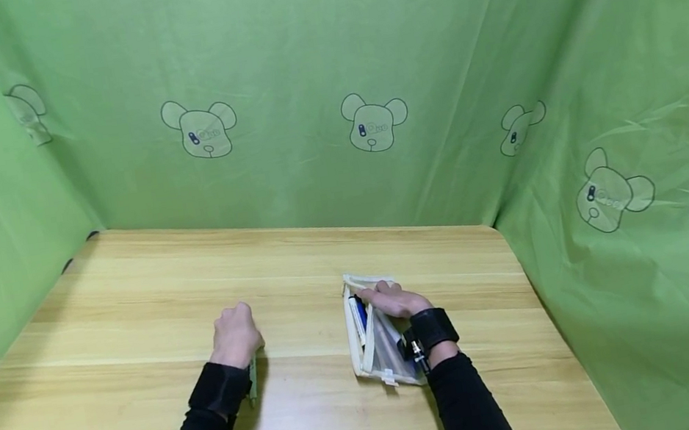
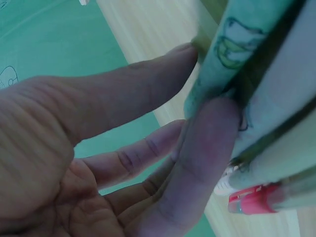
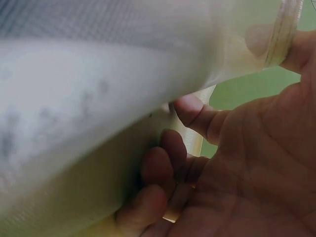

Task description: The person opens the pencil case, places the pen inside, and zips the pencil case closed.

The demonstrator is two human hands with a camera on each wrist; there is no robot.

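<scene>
My left hand pinches several slim pens above the table, left of the pouch. In the left wrist view, thumb and fingers are at a green pen with a cartoon print; paler barrels and a pen with a red clip lie alongside. On the right, a translucent zip pouch with cream edging lies with its mouth parted. My right hand grips the pouch's edge, thumb on one side of the sheet and curled fingers on the other. White and blue pens show inside the pouch.
Both hands work over a light wooden table. Green cloth with bear heads hangs behind it and along both sides, close to the table's edges.
</scene>
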